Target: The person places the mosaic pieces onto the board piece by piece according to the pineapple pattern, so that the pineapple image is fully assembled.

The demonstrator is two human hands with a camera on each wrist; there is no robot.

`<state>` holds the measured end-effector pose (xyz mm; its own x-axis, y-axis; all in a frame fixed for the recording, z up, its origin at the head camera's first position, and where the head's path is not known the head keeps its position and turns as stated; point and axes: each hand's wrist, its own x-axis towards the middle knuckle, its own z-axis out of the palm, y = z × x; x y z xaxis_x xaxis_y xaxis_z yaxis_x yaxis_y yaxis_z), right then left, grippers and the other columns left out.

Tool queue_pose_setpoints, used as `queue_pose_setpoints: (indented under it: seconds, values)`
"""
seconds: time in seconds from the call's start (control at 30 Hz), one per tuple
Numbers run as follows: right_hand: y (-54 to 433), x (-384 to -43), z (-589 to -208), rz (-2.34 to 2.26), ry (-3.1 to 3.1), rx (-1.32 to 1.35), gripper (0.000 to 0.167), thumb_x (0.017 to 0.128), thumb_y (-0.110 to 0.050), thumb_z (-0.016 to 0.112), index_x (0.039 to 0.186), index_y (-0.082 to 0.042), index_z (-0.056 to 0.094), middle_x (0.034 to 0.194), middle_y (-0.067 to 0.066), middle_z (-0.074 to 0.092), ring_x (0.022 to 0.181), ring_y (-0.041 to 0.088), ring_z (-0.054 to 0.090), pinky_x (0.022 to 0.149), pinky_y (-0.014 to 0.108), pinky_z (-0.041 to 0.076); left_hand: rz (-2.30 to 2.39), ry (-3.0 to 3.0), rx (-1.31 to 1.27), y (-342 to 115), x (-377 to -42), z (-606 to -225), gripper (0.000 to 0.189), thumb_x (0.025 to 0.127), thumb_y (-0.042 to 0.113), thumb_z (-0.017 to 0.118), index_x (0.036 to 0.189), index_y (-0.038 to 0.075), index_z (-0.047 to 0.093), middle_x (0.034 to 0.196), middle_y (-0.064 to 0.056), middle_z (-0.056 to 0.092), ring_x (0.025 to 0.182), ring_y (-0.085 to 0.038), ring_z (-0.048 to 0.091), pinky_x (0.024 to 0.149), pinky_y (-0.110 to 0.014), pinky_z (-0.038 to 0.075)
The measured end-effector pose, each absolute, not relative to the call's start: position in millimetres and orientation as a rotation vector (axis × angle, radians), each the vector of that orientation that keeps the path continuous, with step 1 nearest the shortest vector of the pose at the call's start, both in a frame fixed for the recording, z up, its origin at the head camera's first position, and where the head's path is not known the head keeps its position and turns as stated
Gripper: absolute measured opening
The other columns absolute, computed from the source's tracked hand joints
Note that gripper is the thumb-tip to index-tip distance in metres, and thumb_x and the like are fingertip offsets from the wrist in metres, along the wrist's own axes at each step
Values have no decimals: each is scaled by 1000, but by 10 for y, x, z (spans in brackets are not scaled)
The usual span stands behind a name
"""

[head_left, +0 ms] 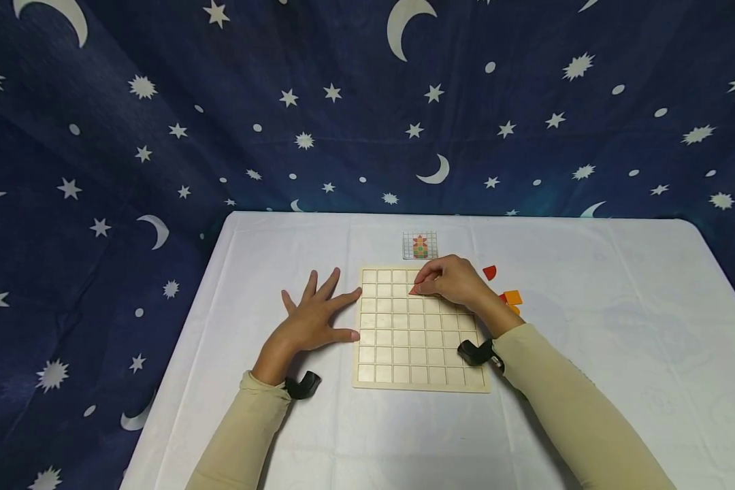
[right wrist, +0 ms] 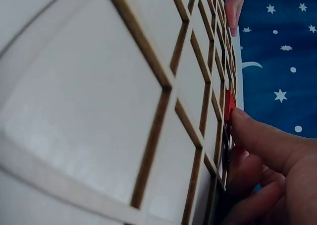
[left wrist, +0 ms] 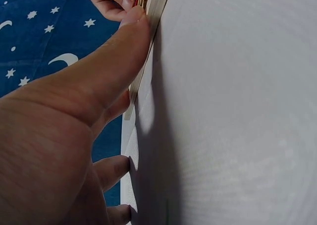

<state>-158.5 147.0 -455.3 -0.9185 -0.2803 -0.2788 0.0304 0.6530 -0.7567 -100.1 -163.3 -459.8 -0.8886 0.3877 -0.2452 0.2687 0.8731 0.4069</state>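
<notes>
A pale wooden grid board (head_left: pixel 392 337) lies flat on the white table. My right hand (head_left: pixel 456 280) is over its upper part and pinches a small red piece (head_left: pixel 414 290) between thumb and fingers. In the right wrist view the red piece (right wrist: pixel 229 107) is at the thumb tip, against the grid. My left hand (head_left: pixel 312 318) is spread on the table left of the board, with thumb and forefinger at the board's left edge. The left wrist view shows the left thumb (left wrist: pixel 119 61) straight along that edge.
Behind the board lies a small pattern card (head_left: pixel 420 246) with a coloured figure on a grid. To the right are a red rounded piece (head_left: pixel 489 272) and an orange square (head_left: pixel 512 297), with other pieces partly hidden by the right wrist. A dark blue starry cloth (head_left: pixel 355 102) hangs behind the table.
</notes>
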Motion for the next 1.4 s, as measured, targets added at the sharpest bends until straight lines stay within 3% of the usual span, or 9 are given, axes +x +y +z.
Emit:
queue_pose_setpoints:
  seconds: [0.37, 0.83, 1.2, 1.4]
  values:
    - [1470, -1591, -4581, -1155, 2492, -227, 14, 80, -29, 88, 89, -21, 81, 82, 0, 69, 78, 21, 59, 72, 34, 45, 534, 2721, 487, -1639, -998, -4600, 86, 79, 65, 77, 154, 40, 45, 174, -6, 9, 157, -48, -6, 100, -91, -6]
    - [1480, -1588, -4596, -1150, 2500, -228, 10, 80, -30, 88, 84, -22, 82, 79, -2, 72, 79, 21, 58, 70, 34, 44, 530, 2718, 492, -1633, -993, -4588, 85, 79, 65, 77, 154, 40, 44, 174, -7, 9, 157, -48, -6, 100, -91, -5]
    - [1590, -1613, -4632, -1201, 2402, -189, 11, 88, -26, 80, 98, -24, 82, 105, 1, 74, 94, 21, 60, 81, 34, 47, 519, 2711, 489, -1627, -996, -4585, 85, 80, 64, 77, 155, 40, 43, 174, -6, 7, 157, -47, -7, 101, -90, -6]
    - [1613, -1620, -4638, -1220, 2396, -210, 15, 84, -21, 82, 99, -21, 82, 98, 2, 75, 88, 20, 60, 80, 33, 46, 530, 2703, 489, -1631, -992, -4586, 85, 80, 64, 77, 155, 41, 42, 174, -6, 7, 157, -47, -8, 101, -90, -8]
